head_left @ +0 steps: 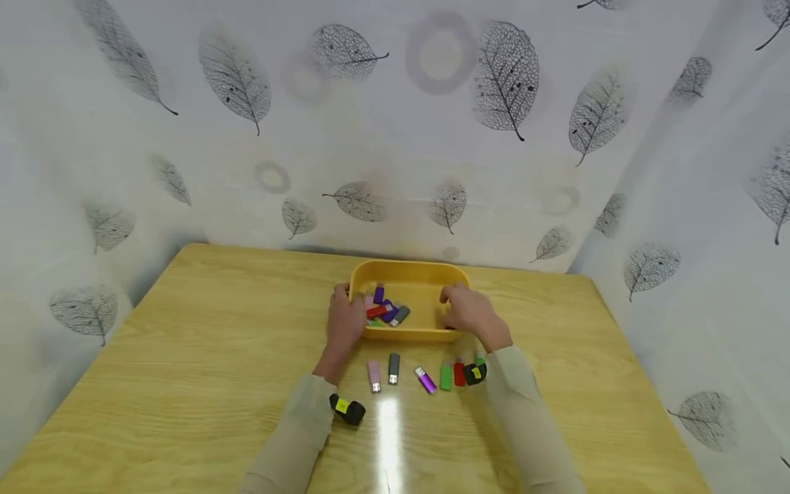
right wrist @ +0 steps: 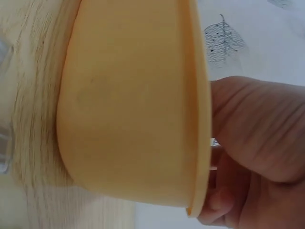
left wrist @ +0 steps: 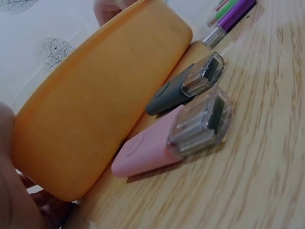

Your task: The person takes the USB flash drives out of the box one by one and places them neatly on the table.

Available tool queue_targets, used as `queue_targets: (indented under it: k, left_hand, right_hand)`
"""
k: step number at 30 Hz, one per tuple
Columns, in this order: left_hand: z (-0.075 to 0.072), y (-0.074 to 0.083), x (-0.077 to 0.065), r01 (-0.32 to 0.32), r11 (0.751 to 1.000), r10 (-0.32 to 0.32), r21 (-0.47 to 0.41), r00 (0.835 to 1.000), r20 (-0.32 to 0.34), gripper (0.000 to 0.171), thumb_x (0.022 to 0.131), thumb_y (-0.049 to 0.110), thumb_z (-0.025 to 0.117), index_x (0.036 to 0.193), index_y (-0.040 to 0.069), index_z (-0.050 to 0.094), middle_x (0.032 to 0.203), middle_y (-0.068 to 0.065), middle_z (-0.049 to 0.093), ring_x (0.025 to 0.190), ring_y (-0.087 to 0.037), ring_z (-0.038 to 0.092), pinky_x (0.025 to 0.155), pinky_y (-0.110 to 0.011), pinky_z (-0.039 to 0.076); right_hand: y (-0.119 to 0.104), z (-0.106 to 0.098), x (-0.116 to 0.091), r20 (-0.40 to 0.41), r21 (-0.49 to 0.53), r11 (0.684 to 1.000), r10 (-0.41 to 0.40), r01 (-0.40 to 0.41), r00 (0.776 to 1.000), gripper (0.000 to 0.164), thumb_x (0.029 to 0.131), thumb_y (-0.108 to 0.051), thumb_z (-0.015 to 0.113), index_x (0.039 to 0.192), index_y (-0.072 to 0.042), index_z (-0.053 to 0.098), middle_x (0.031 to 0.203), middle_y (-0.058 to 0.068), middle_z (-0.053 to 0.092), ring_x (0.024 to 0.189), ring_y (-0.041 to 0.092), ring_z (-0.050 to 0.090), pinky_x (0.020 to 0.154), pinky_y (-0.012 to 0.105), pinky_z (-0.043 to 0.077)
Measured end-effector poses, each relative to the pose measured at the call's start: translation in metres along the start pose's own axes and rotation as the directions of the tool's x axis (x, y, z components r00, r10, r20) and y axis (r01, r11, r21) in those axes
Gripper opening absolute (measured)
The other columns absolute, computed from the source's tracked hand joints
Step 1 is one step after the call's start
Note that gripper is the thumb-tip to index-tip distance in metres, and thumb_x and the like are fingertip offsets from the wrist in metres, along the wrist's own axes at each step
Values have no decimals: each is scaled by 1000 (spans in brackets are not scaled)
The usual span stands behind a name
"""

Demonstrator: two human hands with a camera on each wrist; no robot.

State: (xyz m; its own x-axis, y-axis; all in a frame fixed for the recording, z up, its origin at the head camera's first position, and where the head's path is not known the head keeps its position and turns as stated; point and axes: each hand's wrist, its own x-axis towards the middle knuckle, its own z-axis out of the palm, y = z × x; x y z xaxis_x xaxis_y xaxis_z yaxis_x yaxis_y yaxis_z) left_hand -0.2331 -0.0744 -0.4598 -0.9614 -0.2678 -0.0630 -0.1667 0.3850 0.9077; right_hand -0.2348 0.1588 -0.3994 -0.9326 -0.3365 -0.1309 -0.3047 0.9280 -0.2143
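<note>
A yellow plastic bin (head_left: 410, 335) stands on the table, with several USB flash drives (head_left: 378, 312) (purple, red, grey, pink, green) heaped in its left half. My left hand (head_left: 345, 317) grips the bin's left end, its fingers around the wall. Over the right front rim, my right hand (head_left: 472, 312) reaches into the bin with bent fingers. Something dark shows under those fingers; the rim hides what they hold, if anything. In front of the bin lie a pink drive (left wrist: 147, 148), a grey drive (left wrist: 171, 95), a purple drive (head_left: 426, 380), a green drive (head_left: 446, 377) and a red drive (head_left: 459, 374).
Another green drive (head_left: 480, 357) lies by the right wrist, partly behind the black wrist camera (head_left: 475, 374). A second wrist camera (head_left: 348, 409) sits at the left sleeve. White leaf-patterned curtains (head_left: 395, 137) close off the back and sides of the wooden table (head_left: 204, 343).
</note>
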Motion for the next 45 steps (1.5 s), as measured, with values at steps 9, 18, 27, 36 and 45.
queue_targets:
  k: [9,18,27,36,45]
  left_hand:
    - [0,5,2,-14,1000,14,3,1000,-7,36,92,17,41,126,4,37,115,-17,46,97,-29,45,94,-51,41]
    - [0,1,-4,8,1000,-8,24,1000,7,38,92,19,43,126,3,38,115,-20,48,96,-31,47,91,-53,42]
    - [0,3,-4,25,999,-25,-20,1000,17,45,92,27,47,130,7,35,116,-17,47,96,-29,48,88,-50,46]
    - [-3,2,2,-186,982,187,-11,978,91,56,93,15,44,145,18,24,143,-18,34,125,-31,33,105,-53,27]
    - [-3,-2,4,-178,983,183,-50,973,139,47,95,15,42,141,13,33,144,-16,35,129,-27,29,107,-50,24]
  right_hand:
    - [4,10,17,-51,-35,998,-49,47,998,27,77,-22,64,101,-9,65,97,8,64,80,19,55,67,42,52]
    - [10,26,20,-54,103,994,-16,22,998,32,74,-24,65,103,-10,67,104,7,65,88,21,56,76,44,51]
    - [7,27,22,-10,50,998,-38,38,999,39,72,-30,73,106,-11,67,106,8,67,93,23,57,78,43,51]
    - [7,25,27,-3,9,999,-47,47,999,40,71,-32,74,105,-13,68,104,5,67,90,19,55,75,41,51]
    - [6,25,26,11,19,998,-54,53,999,37,70,-32,74,102,-14,68,98,4,68,87,19,56,74,40,51]
